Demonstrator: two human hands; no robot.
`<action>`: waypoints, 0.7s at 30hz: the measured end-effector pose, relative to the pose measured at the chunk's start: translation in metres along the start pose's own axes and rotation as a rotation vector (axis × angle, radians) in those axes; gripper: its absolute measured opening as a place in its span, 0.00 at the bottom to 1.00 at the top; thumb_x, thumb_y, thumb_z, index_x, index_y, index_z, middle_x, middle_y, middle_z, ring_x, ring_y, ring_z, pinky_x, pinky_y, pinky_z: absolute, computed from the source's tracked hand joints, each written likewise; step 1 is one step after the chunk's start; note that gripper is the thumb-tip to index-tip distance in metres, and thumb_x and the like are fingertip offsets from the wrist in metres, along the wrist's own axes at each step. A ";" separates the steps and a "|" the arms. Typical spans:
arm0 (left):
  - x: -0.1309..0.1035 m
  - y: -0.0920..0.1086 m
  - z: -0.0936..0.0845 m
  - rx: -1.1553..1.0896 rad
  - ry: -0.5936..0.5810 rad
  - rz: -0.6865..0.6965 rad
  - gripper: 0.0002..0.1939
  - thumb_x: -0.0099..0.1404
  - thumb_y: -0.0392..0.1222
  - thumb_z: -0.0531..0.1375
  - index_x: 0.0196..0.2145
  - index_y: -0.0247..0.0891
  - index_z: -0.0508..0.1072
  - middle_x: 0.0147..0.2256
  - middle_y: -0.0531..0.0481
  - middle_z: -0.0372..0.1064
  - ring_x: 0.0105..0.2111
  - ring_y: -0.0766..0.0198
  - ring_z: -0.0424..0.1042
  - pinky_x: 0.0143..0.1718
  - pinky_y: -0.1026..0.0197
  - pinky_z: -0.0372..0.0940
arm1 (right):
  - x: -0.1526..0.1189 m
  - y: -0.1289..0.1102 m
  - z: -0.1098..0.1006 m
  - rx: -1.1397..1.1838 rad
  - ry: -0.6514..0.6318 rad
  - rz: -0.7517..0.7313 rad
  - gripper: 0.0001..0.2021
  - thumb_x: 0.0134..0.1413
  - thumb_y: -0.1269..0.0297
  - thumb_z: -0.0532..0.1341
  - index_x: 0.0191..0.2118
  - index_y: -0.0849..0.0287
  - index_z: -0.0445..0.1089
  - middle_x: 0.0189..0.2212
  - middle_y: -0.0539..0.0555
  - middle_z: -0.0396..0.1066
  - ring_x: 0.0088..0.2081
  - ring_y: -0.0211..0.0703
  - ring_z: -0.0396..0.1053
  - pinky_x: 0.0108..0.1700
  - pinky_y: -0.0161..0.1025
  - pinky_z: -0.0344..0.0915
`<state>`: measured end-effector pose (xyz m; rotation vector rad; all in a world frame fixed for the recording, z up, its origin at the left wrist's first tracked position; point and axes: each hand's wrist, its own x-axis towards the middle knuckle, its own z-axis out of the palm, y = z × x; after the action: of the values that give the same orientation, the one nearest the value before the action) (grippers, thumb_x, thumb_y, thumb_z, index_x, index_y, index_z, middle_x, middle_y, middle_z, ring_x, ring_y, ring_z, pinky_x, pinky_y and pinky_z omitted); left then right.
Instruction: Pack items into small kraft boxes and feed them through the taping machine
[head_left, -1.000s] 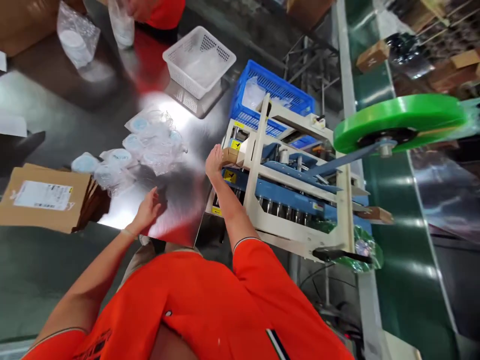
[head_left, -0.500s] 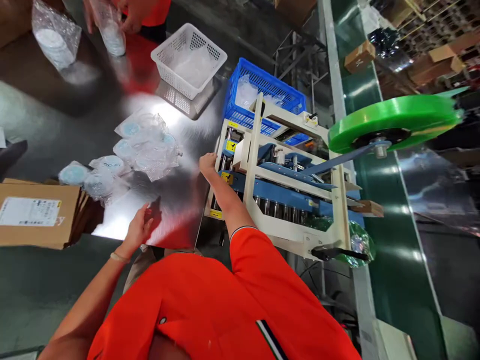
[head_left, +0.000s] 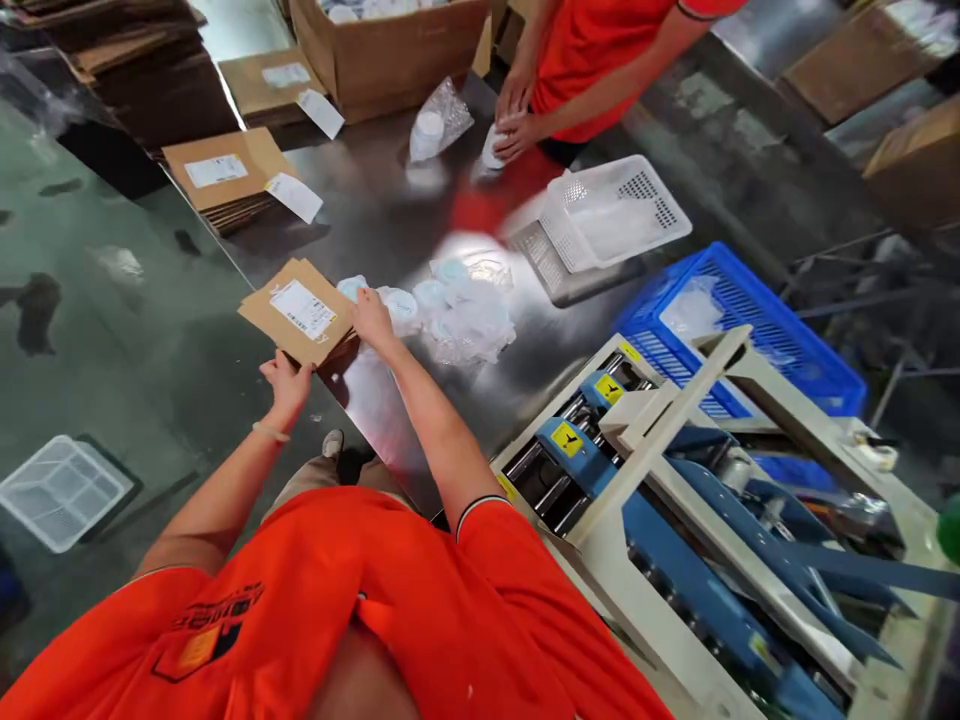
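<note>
A small stack of flattened cardboard boxes, the top one bearing a white label, lies at the table's near left edge. My left hand grips the lower edge of these boxes, thumb near a corner. On their right side, my right hand has its fingers closed around the edge; its fingertips are partly hidden. How many boxes are gripped cannot be told. Just right of that hand, several clear plastic bags with round pale-blue and white items lie in a heap on the metal table.
A second stack of flat labelled boxes lies farther along the edge. Across the table a co-worker's hands hold a bagged item near a white basket. A blue crate and a carton-sealing machine stand to the right.
My view has turned left. My right hand has left the sealing machine's end and moved to the flattened boxes. My left hand, open before, has also closed on them.
</note>
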<state>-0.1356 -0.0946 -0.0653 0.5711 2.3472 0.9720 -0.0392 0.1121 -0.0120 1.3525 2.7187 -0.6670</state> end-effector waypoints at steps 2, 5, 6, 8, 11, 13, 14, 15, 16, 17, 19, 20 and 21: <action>0.002 0.006 0.003 0.012 -0.065 -0.037 0.27 0.67 0.46 0.67 0.60 0.34 0.71 0.54 0.37 0.58 0.58 0.41 0.66 0.62 0.37 0.69 | 0.014 -0.017 0.002 -0.043 -0.073 0.041 0.16 0.79 0.65 0.56 0.63 0.64 0.74 0.65 0.67 0.72 0.66 0.56 0.70 0.69 0.49 0.69; -0.011 0.013 0.000 0.046 -0.069 0.005 0.28 0.66 0.44 0.67 0.61 0.34 0.72 0.54 0.35 0.59 0.59 0.37 0.65 0.62 0.34 0.67 | 0.012 -0.025 -0.006 -0.013 -0.032 0.043 0.12 0.77 0.66 0.58 0.57 0.62 0.74 0.62 0.64 0.75 0.64 0.55 0.72 0.68 0.50 0.70; -0.019 0.014 -0.004 0.059 -0.072 0.050 0.29 0.66 0.44 0.67 0.62 0.34 0.72 0.55 0.34 0.60 0.59 0.36 0.65 0.62 0.32 0.66 | 0.005 -0.021 -0.013 0.041 0.018 0.036 0.11 0.75 0.67 0.58 0.56 0.61 0.74 0.60 0.62 0.76 0.62 0.54 0.73 0.66 0.49 0.71; -0.035 0.015 -0.014 0.079 -0.079 0.189 0.30 0.66 0.44 0.67 0.63 0.34 0.72 0.55 0.32 0.61 0.60 0.34 0.65 0.63 0.30 0.64 | -0.022 -0.002 -0.032 0.209 0.131 0.007 0.11 0.74 0.65 0.59 0.54 0.59 0.74 0.52 0.57 0.80 0.55 0.51 0.76 0.60 0.46 0.74; -0.054 0.024 -0.034 0.082 -0.001 0.446 0.31 0.70 0.49 0.65 0.66 0.34 0.71 0.59 0.29 0.61 0.64 0.32 0.62 0.67 0.28 0.59 | -0.095 0.048 -0.066 0.385 0.315 -0.022 0.11 0.73 0.60 0.59 0.51 0.57 0.75 0.42 0.51 0.80 0.44 0.46 0.77 0.50 0.40 0.73; -0.057 0.041 -0.041 0.084 0.011 0.633 0.32 0.72 0.52 0.64 0.68 0.36 0.71 0.63 0.28 0.62 0.68 0.31 0.60 0.71 0.29 0.55 | -0.157 0.081 -0.077 0.316 0.401 0.028 0.11 0.72 0.59 0.59 0.49 0.56 0.77 0.38 0.51 0.79 0.41 0.46 0.76 0.48 0.40 0.72; -0.056 0.054 -0.040 0.093 -0.037 0.734 0.32 0.72 0.53 0.64 0.69 0.37 0.71 0.64 0.28 0.62 0.70 0.31 0.58 0.72 0.30 0.54 | -0.186 0.094 -0.078 0.250 0.409 0.069 0.11 0.71 0.60 0.59 0.47 0.55 0.78 0.37 0.51 0.80 0.40 0.47 0.76 0.47 0.40 0.72; -0.054 0.067 -0.035 0.112 -0.123 0.835 0.32 0.73 0.54 0.63 0.70 0.39 0.71 0.66 0.30 0.64 0.72 0.32 0.57 0.73 0.31 0.53 | -0.213 0.104 -0.074 0.176 0.388 0.114 0.11 0.71 0.61 0.59 0.46 0.55 0.79 0.37 0.52 0.80 0.40 0.48 0.77 0.48 0.41 0.72; -0.051 0.081 -0.026 0.142 -0.242 0.929 0.32 0.74 0.54 0.62 0.71 0.41 0.71 0.67 0.31 0.65 0.73 0.33 0.57 0.73 0.33 0.53 | -0.235 0.111 -0.068 0.107 0.346 0.164 0.11 0.70 0.63 0.59 0.44 0.55 0.80 0.37 0.53 0.81 0.41 0.49 0.77 0.48 0.41 0.72; -0.049 0.095 -0.014 0.183 -0.383 1.000 0.31 0.75 0.54 0.61 0.71 0.41 0.72 0.67 0.32 0.68 0.73 0.35 0.58 0.73 0.35 0.54 | -0.252 0.116 -0.059 0.048 0.294 0.214 0.12 0.70 0.64 0.58 0.43 0.55 0.81 0.38 0.54 0.82 0.42 0.50 0.78 0.49 0.42 0.72; -0.047 0.115 0.015 0.294 -0.703 1.041 0.28 0.77 0.52 0.58 0.68 0.40 0.77 0.61 0.35 0.76 0.67 0.41 0.67 0.68 0.41 0.62 | -0.270 0.122 -0.041 -0.021 0.208 0.290 0.14 0.70 0.66 0.57 0.43 0.55 0.82 0.41 0.56 0.84 0.46 0.52 0.79 0.53 0.44 0.73; -0.047 0.121 0.029 0.336 -0.840 1.013 0.27 0.77 0.53 0.58 0.65 0.39 0.80 0.55 0.37 0.80 0.61 0.44 0.73 0.62 0.46 0.66 | -0.273 0.124 -0.034 -0.028 0.187 0.304 0.15 0.70 0.67 0.57 0.45 0.55 0.83 0.44 0.57 0.84 0.49 0.53 0.79 0.56 0.44 0.74; -0.047 0.123 0.041 0.354 -0.944 0.967 0.25 0.76 0.54 0.58 0.60 0.38 0.84 0.48 0.39 0.83 0.53 0.48 0.76 0.55 0.51 0.70 | -0.273 0.126 -0.029 -0.017 0.176 0.297 0.15 0.71 0.67 0.57 0.47 0.55 0.84 0.47 0.58 0.85 0.52 0.53 0.79 0.58 0.45 0.74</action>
<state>-0.0527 -0.0192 0.0154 1.9056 1.3100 0.4077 0.2321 -0.0152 0.0277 1.8399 2.5549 -0.5214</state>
